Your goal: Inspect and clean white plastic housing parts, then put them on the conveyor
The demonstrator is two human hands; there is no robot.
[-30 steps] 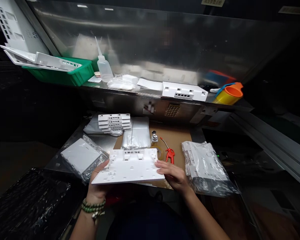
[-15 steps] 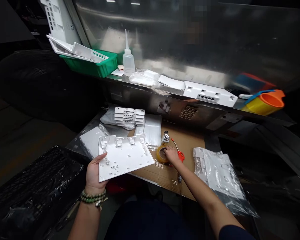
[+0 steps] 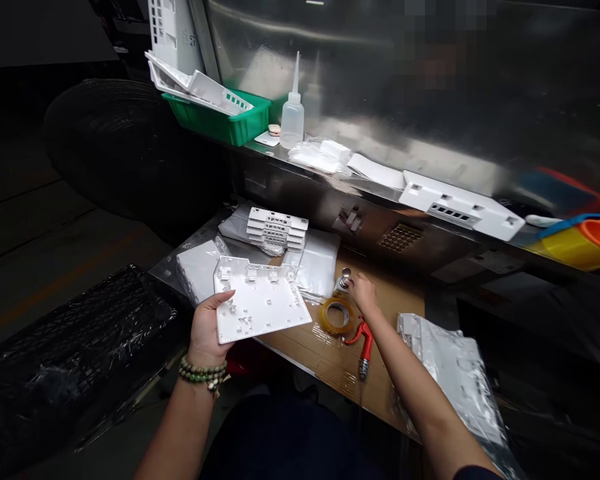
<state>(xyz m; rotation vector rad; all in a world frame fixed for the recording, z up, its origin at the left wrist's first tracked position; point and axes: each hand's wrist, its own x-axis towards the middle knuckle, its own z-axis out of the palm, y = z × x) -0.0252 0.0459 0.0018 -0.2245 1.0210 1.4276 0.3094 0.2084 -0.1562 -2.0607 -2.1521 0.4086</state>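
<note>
My left hand (image 3: 210,327) grips a white plastic panel (image 3: 265,307) by its left edge, thumb on top; clips and posts on its inner face point up. Over the cardboard, my right hand (image 3: 364,295) has its fingers curled together against a small container with a shiny round metal top (image 3: 345,278). Whether they pinch anything is hidden. Just below that hand lies a roll of yellowish tape (image 3: 325,316), and beside it a red air blow gun (image 3: 366,340).
Behind the panel stand stacked white housings (image 3: 277,230) and clear plastic bags (image 3: 316,267). Bagged white parts (image 3: 450,367) lie at right. The metal shelf holds a green bin (image 3: 250,123), a squeeze bottle (image 3: 293,120) and a white panel (image 3: 460,207). A black crate (image 3: 80,353) sits at left.
My right hand has moved from the tape roll up to the metal-topped container. The blow gun is turned differently. My left hand still holds the panel; the view has shifted left.
</note>
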